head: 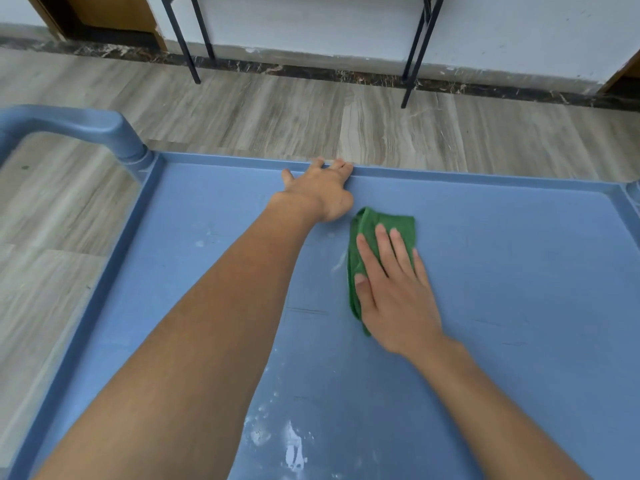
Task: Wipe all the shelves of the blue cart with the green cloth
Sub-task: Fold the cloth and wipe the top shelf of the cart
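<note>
The top shelf of the blue cart fills most of the view, with a raised rim all round. A folded green cloth lies on it near the middle. My right hand presses flat on the cloth, fingers spread and pointing away from me. My left hand reaches to the far rim and its fingers curl over that edge. White smears and specks mark the shelf surface close to me. The lower shelves are hidden under the top one.
The cart's blue handle curves up at the far left corner. Beyond the cart lie grey wood-pattern floor tiles, two black metal legs and a white wall with a dark marble skirting.
</note>
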Available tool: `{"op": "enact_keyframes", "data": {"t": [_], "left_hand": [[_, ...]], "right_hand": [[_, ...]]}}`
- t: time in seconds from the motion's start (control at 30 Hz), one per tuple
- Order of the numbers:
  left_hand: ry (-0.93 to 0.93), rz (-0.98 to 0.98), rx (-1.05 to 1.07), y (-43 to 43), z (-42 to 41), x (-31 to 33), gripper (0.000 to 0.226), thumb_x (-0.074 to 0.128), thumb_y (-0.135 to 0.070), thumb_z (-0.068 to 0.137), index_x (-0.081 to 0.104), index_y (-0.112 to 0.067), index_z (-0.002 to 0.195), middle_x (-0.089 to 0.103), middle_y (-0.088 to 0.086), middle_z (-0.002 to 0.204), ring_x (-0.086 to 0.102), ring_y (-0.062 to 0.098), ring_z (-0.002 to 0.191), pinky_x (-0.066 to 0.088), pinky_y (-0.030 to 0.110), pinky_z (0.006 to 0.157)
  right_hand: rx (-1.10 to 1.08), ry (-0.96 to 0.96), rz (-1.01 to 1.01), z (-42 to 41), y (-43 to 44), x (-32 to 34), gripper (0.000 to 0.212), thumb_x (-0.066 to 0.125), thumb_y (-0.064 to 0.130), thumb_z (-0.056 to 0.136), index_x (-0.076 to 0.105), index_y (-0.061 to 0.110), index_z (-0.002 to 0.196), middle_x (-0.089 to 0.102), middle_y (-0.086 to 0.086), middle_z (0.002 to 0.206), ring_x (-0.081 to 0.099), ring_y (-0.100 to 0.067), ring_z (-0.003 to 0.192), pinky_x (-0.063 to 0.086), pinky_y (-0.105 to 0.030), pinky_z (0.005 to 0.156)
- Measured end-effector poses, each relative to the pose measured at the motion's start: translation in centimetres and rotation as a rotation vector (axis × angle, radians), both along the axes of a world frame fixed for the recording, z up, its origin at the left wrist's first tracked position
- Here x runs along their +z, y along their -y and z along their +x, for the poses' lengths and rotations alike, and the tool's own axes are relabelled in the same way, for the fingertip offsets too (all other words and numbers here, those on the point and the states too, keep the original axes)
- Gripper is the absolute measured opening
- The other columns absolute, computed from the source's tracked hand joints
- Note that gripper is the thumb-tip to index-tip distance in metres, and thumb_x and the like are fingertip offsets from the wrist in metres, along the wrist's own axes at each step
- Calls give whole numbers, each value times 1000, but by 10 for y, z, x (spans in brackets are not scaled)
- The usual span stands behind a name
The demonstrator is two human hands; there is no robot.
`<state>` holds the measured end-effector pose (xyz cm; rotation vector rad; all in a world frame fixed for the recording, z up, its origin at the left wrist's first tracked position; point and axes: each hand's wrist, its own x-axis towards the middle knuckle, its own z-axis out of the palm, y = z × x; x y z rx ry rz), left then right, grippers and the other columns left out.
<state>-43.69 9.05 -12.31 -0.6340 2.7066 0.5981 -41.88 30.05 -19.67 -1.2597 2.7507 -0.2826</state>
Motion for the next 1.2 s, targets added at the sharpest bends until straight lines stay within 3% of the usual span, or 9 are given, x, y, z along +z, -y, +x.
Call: {"op": "enact_keyframes", "data": {"t": [0.3,0.43,0.6,0.77,0.87,0.93,1.0,1.1,1.2], "left_hand": [[39,26,-25,16,5,1,72,35,-16,92,15,-30,159,17,-2,168,4,19,157,-13,70,117],[29,-118,7,31,24,-15,80,36,-15,92,0,-31,161,-3,-13,170,-8,11,156,-12,73,116],[37,-175,-49,46,30,-18,78,33,-13,92,2,-33,161,-4,-13,170,-7,12,156,-9,74,115],[16,-176,-21,38,28,-22,78,33,-13,92,3,-31,161,-5,-12,171,-8,14,156,-5,74,116],[27,-163,-17,39,28,-21,79,33,-11,92,2,-33,161,-6,-14,170,-10,12,156,-6,73,116],[36,-163,-22,41,28,-20,79,32,-11,92,1,-33,161,-6,-14,170,-10,12,156,-6,73,116],[37,-156,-29,41,28,-19,78,31,-11,93,2,-33,161,-5,-13,170,-9,13,156,-6,74,116],[34,-132,-36,43,29,-16,79,32,-10,92,2,-34,161,-5,-14,170,-9,12,156,-8,74,116],[37,-125,-26,52,33,-12,83,34,-8,89,3,-37,161,1,-12,171,-6,10,156,-12,72,116]], "right_hand": [[-88,24,-16,-56,86,3,59,23,38,101,8,27,158,-3,-1,167,-8,-19,152,2,-47,123],[-78,0,-24,-50,82,1,59,23,37,102,9,25,158,-3,-1,167,-5,-19,153,3,-46,123],[-37,-21,-16,-7,47,3,58,23,36,102,14,22,158,2,-2,167,-1,-20,153,8,-47,123],[26,-56,-51,72,-19,7,59,28,34,99,25,17,156,14,-6,165,12,-25,152,23,-51,118],[9,-191,-112,120,-61,-1,56,34,33,93,47,17,146,37,-10,156,33,-27,145,33,-51,109],[-2,-314,-81,149,-81,-14,55,38,32,84,61,19,133,57,-12,140,48,-26,131,41,-49,98],[-15,-414,-41,168,-93,-28,44,36,31,83,62,23,118,66,-12,129,55,-26,120,43,-44,94],[-70,-528,-30,180,-98,-32,26,43,32,86,55,27,108,60,-5,126,44,-30,134,34,-43,99],[-84,-543,-37,178,-95,-35,30,45,35,84,56,27,110,62,-9,129,43,-30,134,35,-44,100]]}}
